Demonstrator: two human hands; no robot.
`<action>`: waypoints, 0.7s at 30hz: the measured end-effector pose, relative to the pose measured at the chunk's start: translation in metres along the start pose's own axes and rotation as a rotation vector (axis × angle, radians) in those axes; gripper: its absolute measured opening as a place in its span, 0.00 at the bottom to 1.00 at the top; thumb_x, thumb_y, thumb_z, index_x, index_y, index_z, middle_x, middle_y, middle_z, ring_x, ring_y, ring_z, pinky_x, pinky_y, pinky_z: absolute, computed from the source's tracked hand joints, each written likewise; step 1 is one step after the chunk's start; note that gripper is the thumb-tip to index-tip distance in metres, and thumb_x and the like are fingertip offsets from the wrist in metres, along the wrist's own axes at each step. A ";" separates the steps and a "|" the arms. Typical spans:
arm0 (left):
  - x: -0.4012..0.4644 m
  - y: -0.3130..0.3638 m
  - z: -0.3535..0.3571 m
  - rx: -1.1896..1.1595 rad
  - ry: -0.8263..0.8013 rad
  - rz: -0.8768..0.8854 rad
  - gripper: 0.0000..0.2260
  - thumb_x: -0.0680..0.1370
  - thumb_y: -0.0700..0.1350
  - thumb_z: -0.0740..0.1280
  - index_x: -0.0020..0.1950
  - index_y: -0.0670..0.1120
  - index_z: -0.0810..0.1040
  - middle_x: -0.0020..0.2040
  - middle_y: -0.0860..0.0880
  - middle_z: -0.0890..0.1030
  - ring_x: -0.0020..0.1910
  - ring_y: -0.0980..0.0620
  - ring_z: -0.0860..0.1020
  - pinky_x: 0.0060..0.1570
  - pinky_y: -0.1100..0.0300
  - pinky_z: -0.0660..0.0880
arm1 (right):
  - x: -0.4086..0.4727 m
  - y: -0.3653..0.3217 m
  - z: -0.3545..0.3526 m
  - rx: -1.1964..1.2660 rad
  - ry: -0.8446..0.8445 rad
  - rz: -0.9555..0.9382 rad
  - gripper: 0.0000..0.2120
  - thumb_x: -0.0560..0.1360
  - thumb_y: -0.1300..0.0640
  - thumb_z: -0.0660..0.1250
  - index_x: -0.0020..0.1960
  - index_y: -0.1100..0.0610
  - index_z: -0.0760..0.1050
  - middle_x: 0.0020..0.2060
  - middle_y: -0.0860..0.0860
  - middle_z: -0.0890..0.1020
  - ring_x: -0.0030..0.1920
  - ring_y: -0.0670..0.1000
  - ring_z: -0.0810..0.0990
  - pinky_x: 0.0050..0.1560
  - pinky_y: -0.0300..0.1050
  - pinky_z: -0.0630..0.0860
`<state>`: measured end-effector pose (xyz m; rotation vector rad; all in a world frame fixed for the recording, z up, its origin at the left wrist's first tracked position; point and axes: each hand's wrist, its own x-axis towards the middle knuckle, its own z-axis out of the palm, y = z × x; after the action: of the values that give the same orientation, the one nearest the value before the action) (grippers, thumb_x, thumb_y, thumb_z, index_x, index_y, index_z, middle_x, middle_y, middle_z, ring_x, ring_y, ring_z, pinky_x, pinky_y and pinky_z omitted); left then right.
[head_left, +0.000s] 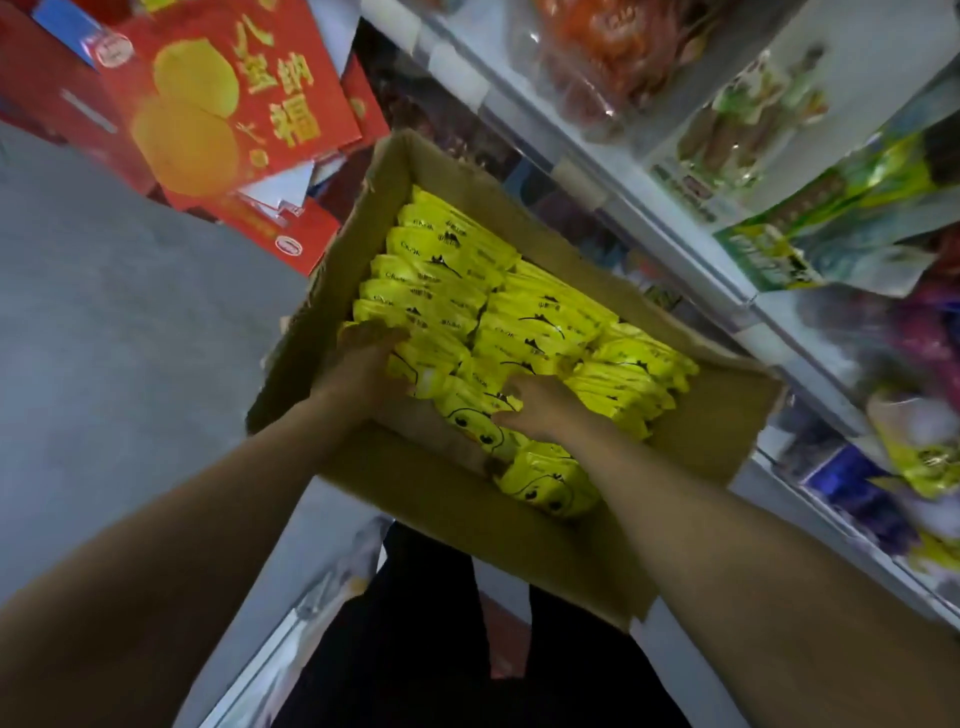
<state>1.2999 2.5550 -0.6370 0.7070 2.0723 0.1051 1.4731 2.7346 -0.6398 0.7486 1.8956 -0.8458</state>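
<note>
An open cardboard box (363, 218) sits on the floor, packed with rows of bright yellow snack packets (452, 260) printed with black marks. My left hand (366, 358) lies flat on the near-left packets, fingers stretched forward. My right hand (537, 405) reaches into the middle of the box, its fingers curled round the top edge of a yellow packet with a duck face (470, 421). More duck-face packets (545, 480) stand at the box's near edge.
White shop shelves (691, 244) run along the right, hung with bagged snacks (831, 202). Red gift boxes (218, 104) are stacked at the upper left. Grey floor (119, 322) lies to the left. My dark trousers (441, 649) show below the box.
</note>
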 end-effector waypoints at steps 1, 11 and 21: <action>0.005 -0.003 0.001 0.030 0.009 0.012 0.33 0.72 0.52 0.74 0.75 0.53 0.65 0.76 0.44 0.60 0.75 0.42 0.58 0.72 0.47 0.59 | 0.004 0.003 0.007 0.011 0.006 0.007 0.25 0.73 0.44 0.72 0.65 0.55 0.73 0.62 0.55 0.78 0.61 0.57 0.76 0.50 0.45 0.71; 0.034 -0.017 0.008 0.254 0.091 0.062 0.21 0.72 0.47 0.73 0.62 0.49 0.71 0.65 0.45 0.73 0.65 0.43 0.68 0.62 0.49 0.66 | 0.023 -0.003 0.049 0.003 0.118 0.097 0.26 0.69 0.47 0.76 0.61 0.56 0.73 0.58 0.56 0.79 0.60 0.59 0.77 0.52 0.49 0.73; 0.019 -0.020 0.000 0.004 -0.049 -0.076 0.07 0.73 0.48 0.73 0.49 0.48 0.82 0.52 0.42 0.81 0.52 0.40 0.79 0.49 0.53 0.75 | -0.006 0.000 0.034 0.417 0.197 0.095 0.09 0.74 0.50 0.73 0.48 0.56 0.80 0.43 0.51 0.79 0.47 0.53 0.77 0.40 0.42 0.68</action>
<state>1.2830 2.5479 -0.6580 0.6261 2.0506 0.0402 1.4919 2.7063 -0.6467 1.2032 1.8556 -1.1589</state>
